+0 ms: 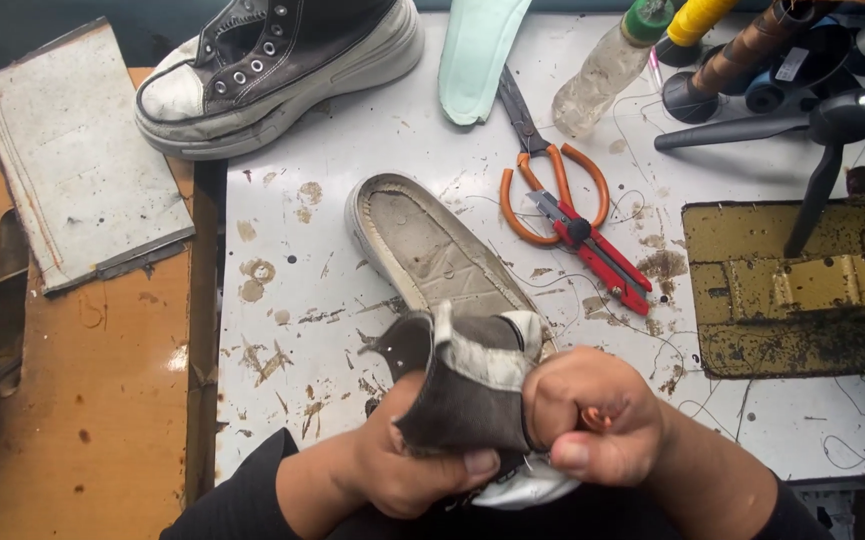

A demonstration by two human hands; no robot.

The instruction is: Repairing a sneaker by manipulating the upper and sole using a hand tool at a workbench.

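A worn shoe (pixel 432 250) with its upper folded back lies in front of me, its pale inner sole facing up. My left hand (pixel 407 465) grips the dark upper fabric (pixel 467 385) near the heel, thumb pressed on it. My right hand (pixel 592 415) is clenched against the same heel part, with a small orange-handled tool (pixel 589 418) partly showing between its fingers. What the tool's tip does is hidden.
A dark high-top sneaker (pixel 272 65) stands at the back left. Orange scissors (pixel 542 170) and red snips (pixel 597 250) lie to the right of the shoe. A mint insole (pixel 477 55), a plastic bottle (pixel 602 75), thread spools (pixel 742 50) and a brass-coloured machine plate (pixel 792 285) sit behind and right. A grey board (pixel 72 155) lies on the wooden bench.
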